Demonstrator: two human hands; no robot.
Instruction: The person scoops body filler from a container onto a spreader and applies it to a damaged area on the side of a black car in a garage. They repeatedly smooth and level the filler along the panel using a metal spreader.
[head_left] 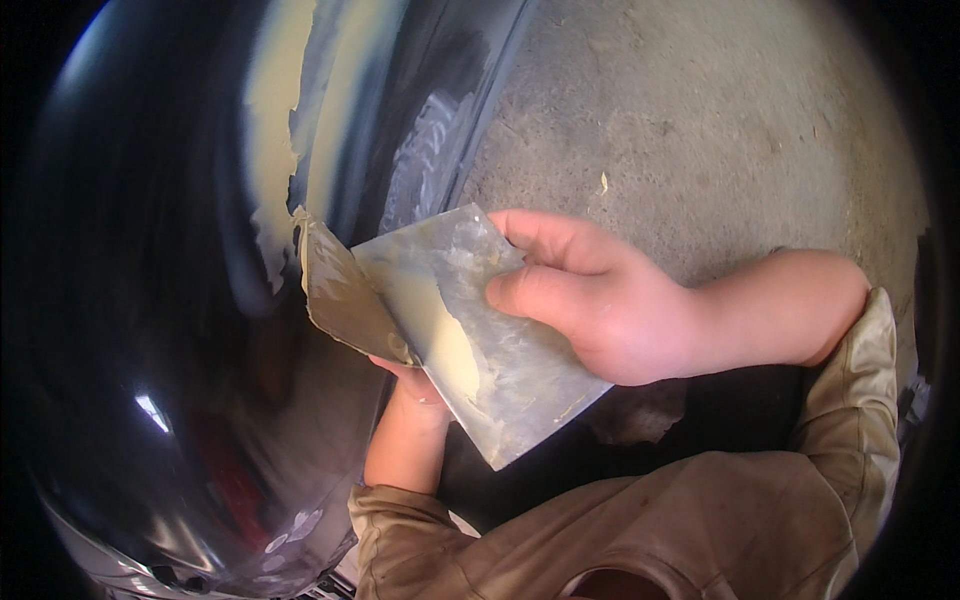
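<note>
My right hand (600, 295) grips a flat grey mixing board (520, 330), its thumb on top and fingers at the edge and beneath. A smear of pale yellow filler (452, 350) lies across the board's middle. My left hand (412, 383) is closed at the lower end of a thin filler spreader (345, 285); the board and spreader hide most of its fingers. The spreader is coated with filler along its outer edge and is tilted against the board's left side. Behind it, pale yellow filler (272, 130) forms a ragged strip along a dark, glossy car panel (150, 270).
The curved car body fills the left side, with a scuffed whitish patch (425, 150) near its edge. Concrete floor (700, 120) stretches to the right, with a small pale flake (604, 182) on it. My brown sleeves (400, 520) and clothing occupy the lower edge.
</note>
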